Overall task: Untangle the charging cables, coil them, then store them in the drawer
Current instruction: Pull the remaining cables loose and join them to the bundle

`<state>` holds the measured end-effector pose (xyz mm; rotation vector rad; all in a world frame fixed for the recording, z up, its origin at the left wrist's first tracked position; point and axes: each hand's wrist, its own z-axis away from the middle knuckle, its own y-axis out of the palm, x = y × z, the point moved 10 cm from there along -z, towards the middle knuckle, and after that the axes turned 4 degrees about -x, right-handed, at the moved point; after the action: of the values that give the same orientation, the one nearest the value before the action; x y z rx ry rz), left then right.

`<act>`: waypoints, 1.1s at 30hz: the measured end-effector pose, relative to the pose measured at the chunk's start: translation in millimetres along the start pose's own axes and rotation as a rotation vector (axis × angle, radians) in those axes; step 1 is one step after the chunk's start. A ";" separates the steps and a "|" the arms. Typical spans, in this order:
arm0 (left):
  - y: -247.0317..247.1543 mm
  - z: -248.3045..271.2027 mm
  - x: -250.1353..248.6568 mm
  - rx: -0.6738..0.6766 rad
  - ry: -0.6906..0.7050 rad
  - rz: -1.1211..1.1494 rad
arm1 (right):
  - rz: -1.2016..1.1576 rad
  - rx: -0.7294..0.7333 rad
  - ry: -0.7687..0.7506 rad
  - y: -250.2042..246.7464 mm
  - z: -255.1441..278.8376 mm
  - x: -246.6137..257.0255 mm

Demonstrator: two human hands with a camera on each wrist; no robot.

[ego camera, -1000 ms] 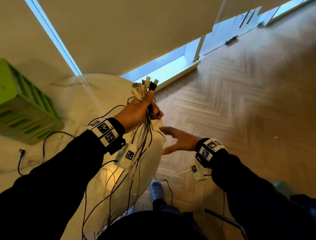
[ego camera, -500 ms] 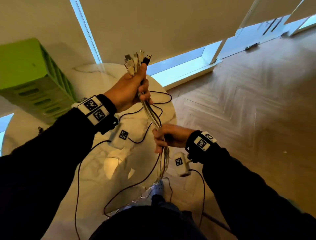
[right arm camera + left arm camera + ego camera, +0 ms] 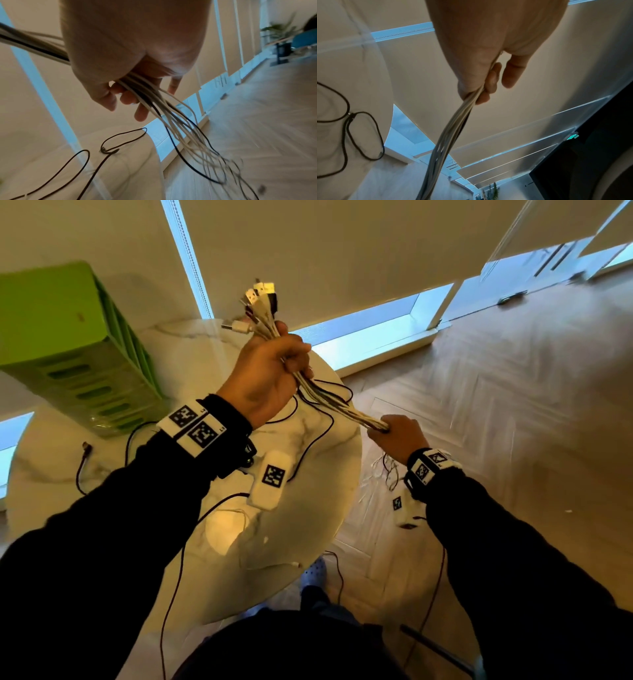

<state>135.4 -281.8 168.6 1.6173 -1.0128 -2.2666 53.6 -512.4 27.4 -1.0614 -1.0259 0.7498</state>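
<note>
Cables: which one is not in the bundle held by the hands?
The black cable lying looped on the table. The others, mostly white, run together from the left hand to the right hand.

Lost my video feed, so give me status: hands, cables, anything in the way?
Left hand grips cable bundle below the plugs. Right hand grips it lower, bundle stretched between. Black cable loose on table; nothing blocking.
</note>
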 end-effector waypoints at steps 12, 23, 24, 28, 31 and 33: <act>-54.7 -1.9 -14.0 -0.250 0.192 -0.269 | 0.269 0.586 -0.429 132.4 100.7 80.7; -116.4 48.1 -35.4 -0.199 -0.037 -0.220 | -0.230 0.928 -0.391 123.3 89.4 130.4; -120.1 55.1 -44.1 -0.214 -0.009 -0.202 | -0.282 0.913 -0.392 120.8 81.5 143.9; -136.1 89.7 -70.7 -0.286 0.088 -0.166 | -0.130 0.774 -0.800 130.2 70.1 218.6; -150.5 119.4 -72.3 -0.334 0.116 -0.169 | 0.083 0.719 -1.172 156.2 107.0 266.3; -163.8 140.3 -69.2 -0.399 0.128 -0.153 | 0.251 0.747 -1.357 170.3 142.3 285.7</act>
<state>76.2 -64.3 145.7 1.6777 -0.3841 -2.2388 20.6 -156.3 -27.2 0.1199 -1.4990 1.9818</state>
